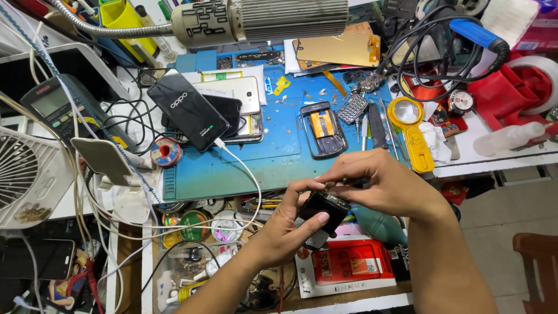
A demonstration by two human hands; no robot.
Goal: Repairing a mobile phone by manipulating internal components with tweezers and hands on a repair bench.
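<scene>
Phone part [326,210], small and black, sits in our hands above the near edge of the tabletop [273,163]. Our left hand [288,224] cups it from below, its fingers [317,220] clamped on the near side. Our right hand [383,187] comes over the top, fingers pinched together on the upper edge. Under them lies a red package [351,263] and a teal blower [378,225]. Further out on the blue mat we see an opened phone [323,129], a loose keypad [353,108] and a yellow magnifier [410,125]. To the left a black phone [187,109] lies on charge over others, with a lamp [261,20] at the far edge
</scene>
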